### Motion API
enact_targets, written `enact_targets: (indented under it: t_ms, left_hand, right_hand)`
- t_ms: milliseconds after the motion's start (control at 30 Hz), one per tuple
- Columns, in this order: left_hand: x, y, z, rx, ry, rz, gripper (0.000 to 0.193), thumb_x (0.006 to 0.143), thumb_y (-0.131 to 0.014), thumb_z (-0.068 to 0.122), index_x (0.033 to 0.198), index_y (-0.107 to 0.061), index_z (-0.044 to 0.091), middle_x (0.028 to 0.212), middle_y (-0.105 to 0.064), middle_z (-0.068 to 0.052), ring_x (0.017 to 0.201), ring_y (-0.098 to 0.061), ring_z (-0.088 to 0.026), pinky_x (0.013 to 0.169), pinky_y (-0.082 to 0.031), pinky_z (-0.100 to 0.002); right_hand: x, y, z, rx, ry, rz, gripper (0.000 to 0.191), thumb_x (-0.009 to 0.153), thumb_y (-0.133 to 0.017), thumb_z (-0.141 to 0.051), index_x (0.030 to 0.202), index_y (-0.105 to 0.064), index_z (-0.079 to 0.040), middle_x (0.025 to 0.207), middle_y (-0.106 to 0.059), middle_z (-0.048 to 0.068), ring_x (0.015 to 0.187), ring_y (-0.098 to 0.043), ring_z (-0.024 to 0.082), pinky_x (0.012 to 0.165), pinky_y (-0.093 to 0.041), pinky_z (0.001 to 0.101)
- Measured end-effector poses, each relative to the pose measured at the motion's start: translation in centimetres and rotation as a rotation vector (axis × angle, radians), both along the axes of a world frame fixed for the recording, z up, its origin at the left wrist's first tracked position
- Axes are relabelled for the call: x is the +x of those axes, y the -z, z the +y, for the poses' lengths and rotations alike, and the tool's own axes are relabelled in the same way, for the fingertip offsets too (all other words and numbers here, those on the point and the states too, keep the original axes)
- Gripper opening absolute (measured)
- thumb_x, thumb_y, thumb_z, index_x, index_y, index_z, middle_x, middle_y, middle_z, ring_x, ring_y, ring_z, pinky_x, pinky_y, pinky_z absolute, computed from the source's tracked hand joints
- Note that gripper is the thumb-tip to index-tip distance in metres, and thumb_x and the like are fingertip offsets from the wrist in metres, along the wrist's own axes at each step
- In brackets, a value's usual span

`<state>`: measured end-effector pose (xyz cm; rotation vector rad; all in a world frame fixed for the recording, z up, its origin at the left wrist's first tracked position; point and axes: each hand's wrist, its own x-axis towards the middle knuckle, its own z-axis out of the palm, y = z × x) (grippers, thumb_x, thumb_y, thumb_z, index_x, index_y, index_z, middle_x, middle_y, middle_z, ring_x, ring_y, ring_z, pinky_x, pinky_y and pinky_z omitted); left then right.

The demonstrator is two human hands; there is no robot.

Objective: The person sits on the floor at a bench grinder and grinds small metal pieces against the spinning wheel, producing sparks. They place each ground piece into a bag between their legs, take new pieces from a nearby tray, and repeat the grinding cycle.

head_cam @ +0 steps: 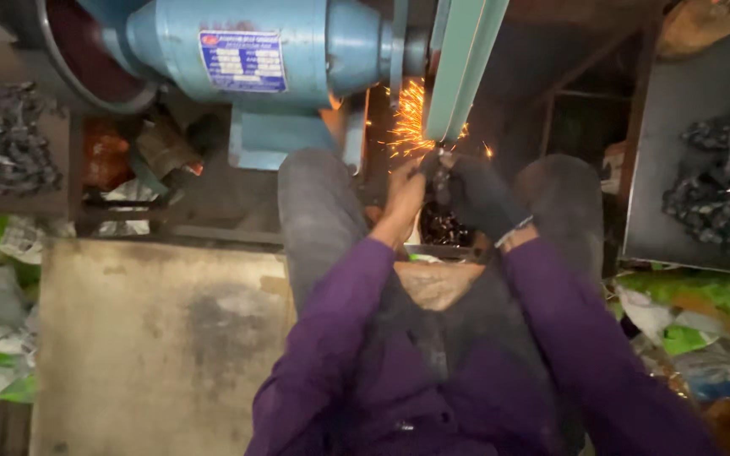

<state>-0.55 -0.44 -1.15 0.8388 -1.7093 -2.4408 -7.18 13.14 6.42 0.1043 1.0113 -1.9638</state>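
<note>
**A:** Start with the big stuff. What is in front of the person?

**B:** A blue motor housing (238, 59) fills the far left, and a pale green belt (464, 63) runs down from the far edge, just right of centre. Sparks (411, 122) fan out to the left of the belt's lower end. A grey metal tray (678, 110) on the right holds a heap of dark metal parts (720, 190); a similar heap (14, 148) lies far left. A worn board (158, 338) sits near left.

**A:** And the hands?

**B:** Both meet right under the belt. The left hand (403, 194) is bare, fingers pressed around a small dark workpiece (441, 173). The right hand (475, 198) wears a dark glove and closes on the same piece from the right.

**A:** How would that piece handle?

**B:** My judgement: stiff metal, small but dense, and hot where it touches the belt. It probably wants a firm pinch at its near end, fingers well clear of the contact point, since the belt would tug it.

**A:** Which way does it point?

**B:** It is blurred and mostly covered. Its long axis seems to run near to far, with the far tip up against the belt, but I cannot tell that for sure.
</note>
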Motion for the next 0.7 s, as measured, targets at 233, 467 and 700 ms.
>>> enact_targets:
  t_ms: [233, 467, 700]
  left_hand:
    - [0.8, -0.1, -0.1, -0.168, 0.09, 0.204, 0.055, 0.082, -0.048, -0.008, 0.135, -0.061, 0.002, 0.12, -0.07, -0.004, 0.108, -0.064, -0.011, 0.093, -0.05, -0.023]
    - [-0.3, -4.6, -0.9, 0.346, 0.14, 0.037, 0.028, 0.107, -0.052, 0.014, 0.124, -0.068, -0.002, 0.101, -0.071, -0.011, 0.084, -0.064, -0.019, 0.071, -0.051, -0.033]
    - [0.0, -5.8, -1.1, 0.758, 0.106, 0.062, 0.027, 0.106, -0.044, 0.013, 0.123, -0.061, 0.001, 0.105, -0.071, -0.009, 0.092, -0.069, -0.023, 0.082, -0.06, -0.043]
  right_hand:
    - [0.2, -0.3, 1.3, 0.416, -0.039, 0.894, 0.028, 0.106, -0.06, -0.023, 0.12, -0.065, 0.001, 0.102, -0.07, 0.005, 0.092, -0.065, 0.01, 0.082, -0.053, 0.0286]
    - [3.0, -0.8, 1.3, 0.37, -0.085, 0.563, 0.03, 0.112, -0.052, -0.028, 0.112, -0.072, -0.006, 0.096, -0.071, 0.0, 0.086, -0.062, 0.008, 0.077, -0.051, 0.0259]
    - [0.3, 2.9, 0.7, -0.457, -0.034, -0.367, 0.012, 0.108, -0.057, -0.02, 0.109, -0.064, -0.01, 0.081, -0.057, -0.006, 0.067, -0.051, 0.004, 0.059, -0.043, 0.0179]
